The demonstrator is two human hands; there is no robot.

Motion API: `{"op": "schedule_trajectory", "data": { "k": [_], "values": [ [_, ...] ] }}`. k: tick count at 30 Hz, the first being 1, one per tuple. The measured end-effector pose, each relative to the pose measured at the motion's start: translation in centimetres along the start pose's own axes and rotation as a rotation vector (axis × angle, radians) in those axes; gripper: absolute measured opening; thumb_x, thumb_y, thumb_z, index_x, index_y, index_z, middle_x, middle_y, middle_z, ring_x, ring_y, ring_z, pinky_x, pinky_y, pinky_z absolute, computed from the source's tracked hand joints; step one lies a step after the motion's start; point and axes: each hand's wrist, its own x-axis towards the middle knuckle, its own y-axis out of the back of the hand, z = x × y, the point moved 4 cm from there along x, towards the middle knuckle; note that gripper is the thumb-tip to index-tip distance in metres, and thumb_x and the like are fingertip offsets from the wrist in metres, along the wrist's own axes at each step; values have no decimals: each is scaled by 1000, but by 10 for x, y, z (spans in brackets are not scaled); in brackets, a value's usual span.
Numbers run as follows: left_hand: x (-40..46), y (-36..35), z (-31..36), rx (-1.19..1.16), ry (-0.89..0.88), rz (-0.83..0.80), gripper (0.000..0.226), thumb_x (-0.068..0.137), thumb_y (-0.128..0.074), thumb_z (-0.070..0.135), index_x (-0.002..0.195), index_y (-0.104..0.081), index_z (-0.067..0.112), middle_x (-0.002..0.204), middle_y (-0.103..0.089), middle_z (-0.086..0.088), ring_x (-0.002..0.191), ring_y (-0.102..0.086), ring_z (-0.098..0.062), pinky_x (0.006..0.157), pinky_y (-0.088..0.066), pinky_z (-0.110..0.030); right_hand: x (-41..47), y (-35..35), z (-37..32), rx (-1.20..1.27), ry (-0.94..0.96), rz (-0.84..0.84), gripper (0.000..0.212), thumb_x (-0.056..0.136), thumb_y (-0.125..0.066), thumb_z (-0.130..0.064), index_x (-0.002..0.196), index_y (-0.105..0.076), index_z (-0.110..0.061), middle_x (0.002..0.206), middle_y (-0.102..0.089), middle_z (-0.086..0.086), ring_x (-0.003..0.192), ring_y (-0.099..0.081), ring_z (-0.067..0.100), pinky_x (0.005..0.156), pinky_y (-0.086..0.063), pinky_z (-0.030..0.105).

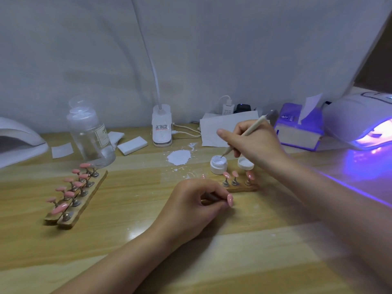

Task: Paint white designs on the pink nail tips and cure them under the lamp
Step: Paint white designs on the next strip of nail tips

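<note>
So right hand (252,143) pinches the brush (244,135), tip dipped in the white paint jar (219,164) — loading step — left hand (197,200) pinches a pink nail tip (230,200) on its stand just beside, next needs a steady stroke onto it

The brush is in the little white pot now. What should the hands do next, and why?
Probably lift the thin beige brush out of the small open white jar and bring it to the pink nail tip pinched in the left hand. The right hand has the brush tip in the white paint, and that nail looks plain.
</note>
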Motion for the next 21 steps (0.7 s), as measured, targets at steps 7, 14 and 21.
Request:
{"op": "schedule_trajectory", "data": {
  "k": [7, 14, 21],
  "values": [
    [0, 1, 0, -3, 21, 7, 19, 75, -70, -2, 67, -69, 15, 74, -71, 0, 71, -68, -15, 74, -55, -31, 10, -18, 2, -218, 5, -71, 36, 75, -64, -30, 44, -50, -17, 34, -51, -12, 53, -54, 11, 63, -49, 32],
    [-1, 0, 1, -6, 26, -2, 17, 75, -70, -3, 68, -69, 13, 75, -72, -2, 73, -68, -13, 75, -55, -28, 9, -11, -6, -116, 38, -62, 38, 82, -62, -30, 48, -52, -17, 41, -54, -6, 50, -55, 8, 60, -47, 26],
    [0, 1, 1, -28, 50, -16, 19, 75, -69, -5, 66, -67, 11, 78, -72, -2, 73, -69, -8, 69, -48, -11, -44, 12, -16, 550, -54, -26, 33, 85, -58, -39, 64, -66, -15, 55, -67, 1, 44, -52, 5, 48, -48, 17]
  ]
}}
